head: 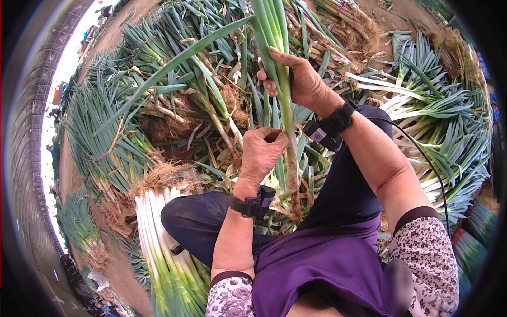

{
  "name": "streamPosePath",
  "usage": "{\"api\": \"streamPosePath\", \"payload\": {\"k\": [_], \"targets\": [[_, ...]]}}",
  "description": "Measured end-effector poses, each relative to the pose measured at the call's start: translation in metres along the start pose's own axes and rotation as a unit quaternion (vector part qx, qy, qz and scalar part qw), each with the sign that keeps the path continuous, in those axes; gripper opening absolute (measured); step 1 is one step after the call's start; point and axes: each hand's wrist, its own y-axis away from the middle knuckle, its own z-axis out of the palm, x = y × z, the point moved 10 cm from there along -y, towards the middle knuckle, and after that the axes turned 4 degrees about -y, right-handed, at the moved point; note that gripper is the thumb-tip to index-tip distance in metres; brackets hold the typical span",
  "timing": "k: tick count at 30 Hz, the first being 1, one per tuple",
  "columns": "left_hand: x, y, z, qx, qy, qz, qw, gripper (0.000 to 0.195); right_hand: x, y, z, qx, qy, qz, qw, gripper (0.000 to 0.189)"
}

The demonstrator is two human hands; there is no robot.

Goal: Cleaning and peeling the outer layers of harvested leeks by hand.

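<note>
My right hand (303, 81) is wrapped around the upper green part of a large Welsh onion (291, 119), held nearly upright before me. Its leaves (273, 27) rise past the top of the view, and one long leaf (190, 53) bends far to the left. The soil-stained lower stalk and roots point down between my legs. My left hand (263, 150) is at the stalk's left side, fingers curled, thumb and forefinger pinching at its outer sheath; the exact pinched bit is hidden by the fingertips.
Trimmed white-stalked onions (158, 237) lie by my left knee, with more (427, 119) heaped at right. Untrimmed bundles with dry roots (119, 126) spread left and ahead. Loose peeled leaves (313, 174) litter the ground. A cable (431, 162) runs along my right arm from its wrist strap.
</note>
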Motion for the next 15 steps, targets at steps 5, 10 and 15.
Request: {"api": "streamPosePath", "payload": {"k": [5,10,15], "targets": [[-0.054,-0.007,0.001,0.073,0.109,-0.024,0.991,0.016,0.016,-0.004,0.004,-0.008,-0.013,0.021,1.000,0.027],[-0.121,0.014,0.040,0.024,0.401,-0.189,0.896,0.019,0.028,0.002,0.009,-0.030,0.031,0.030,0.999,0.035],[-0.094,0.011,0.014,0.066,0.305,-0.141,0.940,0.019,0.030,-0.001,0.013,-0.043,0.033,0.040,0.998,0.035]]}}
